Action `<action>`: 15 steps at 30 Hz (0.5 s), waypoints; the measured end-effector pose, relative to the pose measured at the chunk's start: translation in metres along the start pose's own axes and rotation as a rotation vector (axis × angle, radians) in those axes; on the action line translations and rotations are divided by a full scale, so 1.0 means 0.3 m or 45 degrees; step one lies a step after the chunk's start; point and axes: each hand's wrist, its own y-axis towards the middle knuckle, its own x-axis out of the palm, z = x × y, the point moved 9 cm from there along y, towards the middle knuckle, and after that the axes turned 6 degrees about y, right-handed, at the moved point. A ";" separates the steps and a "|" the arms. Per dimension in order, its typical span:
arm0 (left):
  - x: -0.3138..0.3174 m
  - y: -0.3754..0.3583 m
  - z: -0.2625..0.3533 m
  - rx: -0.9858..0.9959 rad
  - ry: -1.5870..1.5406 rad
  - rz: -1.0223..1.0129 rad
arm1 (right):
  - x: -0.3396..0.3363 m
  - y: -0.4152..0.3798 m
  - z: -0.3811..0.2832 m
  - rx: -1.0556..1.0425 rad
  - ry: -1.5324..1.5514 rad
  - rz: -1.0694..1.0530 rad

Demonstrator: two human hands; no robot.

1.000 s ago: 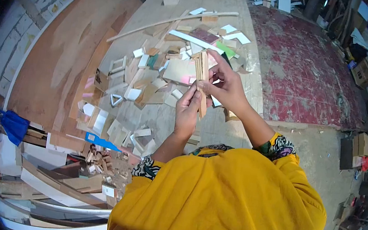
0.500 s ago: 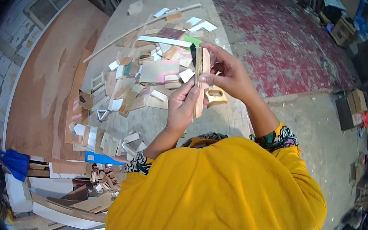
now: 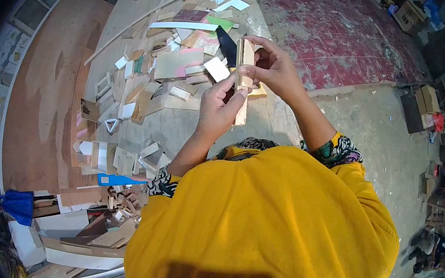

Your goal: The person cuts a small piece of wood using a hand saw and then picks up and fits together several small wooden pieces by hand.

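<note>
Both my hands hold a narrow bundle of pale wooden strips (image 3: 242, 114) upright over the workbench. My left hand (image 3: 218, 111) is closed around its lower part, thumb laid along the near face. Higher up, my right hand (image 3: 275, 72) pinches the strips between thumb and fingers. A dark gap runs between the pieces near the top. Just left of them is a flat black object (image 3: 226, 46) whose kind I cannot make out. A yellow object (image 3: 259, 91) lies partly hidden behind my hands.
Wood offcuts, including a pink-stained board (image 3: 179, 64), cover the workbench (image 3: 174, 128). A long thin batten (image 3: 156, 20) crosses its left side. A large plywood sheet (image 3: 47, 91) stands at left. More scraps (image 3: 122, 201) lie below, near a blue cloth (image 3: 14, 205).
My hands have turned the strips so that a broader face shows. The black object beside them is now more exposed. The whole view has shifted slightly.
</note>
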 end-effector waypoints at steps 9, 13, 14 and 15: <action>-0.016 -0.004 -0.115 -0.322 -0.196 -0.032 | -0.010 0.026 0.039 -0.040 -0.280 0.064; -0.023 -0.006 -0.128 -0.282 -0.135 -0.011 | -0.005 0.030 0.043 -0.051 -0.318 0.079; -0.029 -0.004 -0.120 -0.256 -0.106 0.015 | 0.001 0.030 0.024 -0.129 -0.286 0.088; -0.036 -0.001 -0.111 -0.230 -0.077 0.041 | 0.006 0.027 0.004 -0.207 -0.254 0.096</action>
